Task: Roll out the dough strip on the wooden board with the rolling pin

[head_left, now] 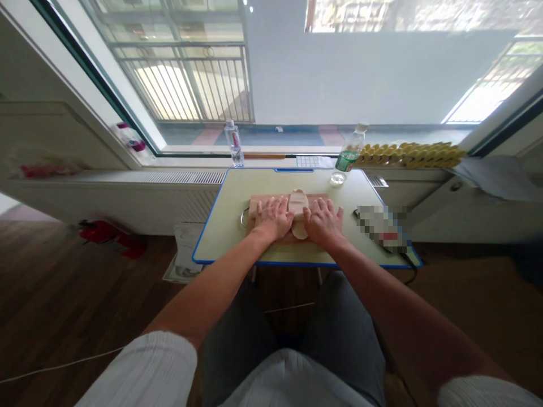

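Note:
A flat, elongated piece of pale dough (298, 199) lies on a wooden cutting board (278, 239). Across the dough runs what looks like a light wooden rolling pin (298, 213), largely covered by my hands. My left hand (274, 216) rests on its left part with the fingers stretched forward, the thumb near the dough. On the other side, my right hand (324, 219) lies palm down with its fingers spread. Neither hand's fingers wrap round anything that I can see. Beneath the palms, the contact is hidden.
The board is on a small pale table (224, 226) with a blue edge. A green-labelled bottle (347, 159) stands at its back right, and a blurred-out device (382, 228) with a cable lies at right. Another bottle (235, 146) stands by the window. A red fire extinguisher (114, 237) lies on the floor.

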A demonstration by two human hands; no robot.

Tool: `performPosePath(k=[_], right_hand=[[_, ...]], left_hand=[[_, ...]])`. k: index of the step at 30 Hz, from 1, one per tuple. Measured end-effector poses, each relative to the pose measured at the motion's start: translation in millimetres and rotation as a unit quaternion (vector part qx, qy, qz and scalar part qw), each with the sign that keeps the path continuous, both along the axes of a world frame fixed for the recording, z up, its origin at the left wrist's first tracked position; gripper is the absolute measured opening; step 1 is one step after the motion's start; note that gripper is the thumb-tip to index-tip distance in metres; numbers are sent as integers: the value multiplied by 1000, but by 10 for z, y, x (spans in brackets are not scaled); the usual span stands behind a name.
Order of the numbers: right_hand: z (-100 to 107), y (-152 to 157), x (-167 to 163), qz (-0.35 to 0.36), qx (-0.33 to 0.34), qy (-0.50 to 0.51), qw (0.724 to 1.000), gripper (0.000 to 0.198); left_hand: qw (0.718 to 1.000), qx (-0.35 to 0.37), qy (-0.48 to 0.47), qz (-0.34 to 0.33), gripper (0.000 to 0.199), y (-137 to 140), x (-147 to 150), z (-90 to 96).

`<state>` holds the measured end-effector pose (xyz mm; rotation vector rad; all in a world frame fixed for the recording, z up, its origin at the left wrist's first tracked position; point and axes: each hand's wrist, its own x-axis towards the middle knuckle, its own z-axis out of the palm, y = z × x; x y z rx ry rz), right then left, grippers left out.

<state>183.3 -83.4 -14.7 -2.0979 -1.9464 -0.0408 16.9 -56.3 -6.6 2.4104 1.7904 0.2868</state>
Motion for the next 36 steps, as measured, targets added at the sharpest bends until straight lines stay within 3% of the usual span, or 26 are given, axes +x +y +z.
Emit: performPosePath(k=[7,13,20,24,30,36], right_hand=[[-86,-305,-39,-7,7,-1,1000,69],[-81,-238,-33,-12,-6,4,1000,69],[-50,104,32,16,28,1,999,60],[19,355,56,9,4,-4,1000,59],[125,788,119,-4,-56,29,998,69],[139,1230,184,-18,-80,73,994,69]], left_hand=[[999,27,-1,-19,65,-290,-70,-54],[1000,12,4,-19,67,-232,-49,-37],[1000,-10,0,1,69,100,22,5],[1000,-24,-2,7,66,375,76,54],[995,-97,19,4,78,862,122,60],[997,-79,4,1,72,1243,154,44]])
